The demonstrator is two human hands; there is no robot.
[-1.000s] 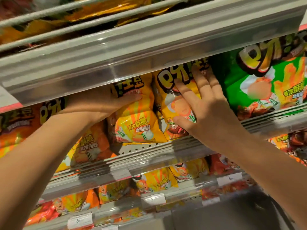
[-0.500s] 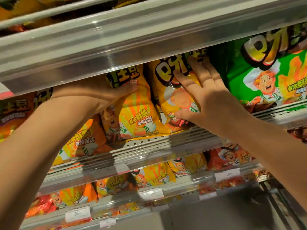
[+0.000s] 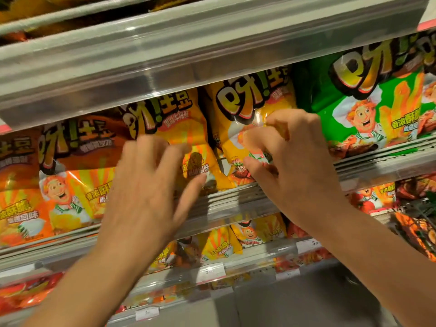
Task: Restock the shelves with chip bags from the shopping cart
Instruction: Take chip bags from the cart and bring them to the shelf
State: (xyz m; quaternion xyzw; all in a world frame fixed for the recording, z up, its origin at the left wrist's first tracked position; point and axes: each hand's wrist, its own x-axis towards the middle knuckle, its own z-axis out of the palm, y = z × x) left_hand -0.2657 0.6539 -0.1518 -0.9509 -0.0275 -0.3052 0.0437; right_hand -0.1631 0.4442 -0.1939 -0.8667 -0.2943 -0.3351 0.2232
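Head view: two yellow bags stand upright side by side on the shelf [image 3: 236, 199], under the shelf above. The right hand [image 3: 297, 166] pinches the front of the right bag [image 3: 245, 119] with curled fingers. The left hand [image 3: 146, 192], fingers spread apart and blurred, is at the front of the left bag [image 3: 174, 128]. An orange bag [image 3: 77, 175] stands left of these, a green bag [image 3: 368, 102] right.

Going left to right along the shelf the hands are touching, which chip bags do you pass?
Orange bag → yellow bag behind the left hand → yellow bag pinched by the right hand → green bag.
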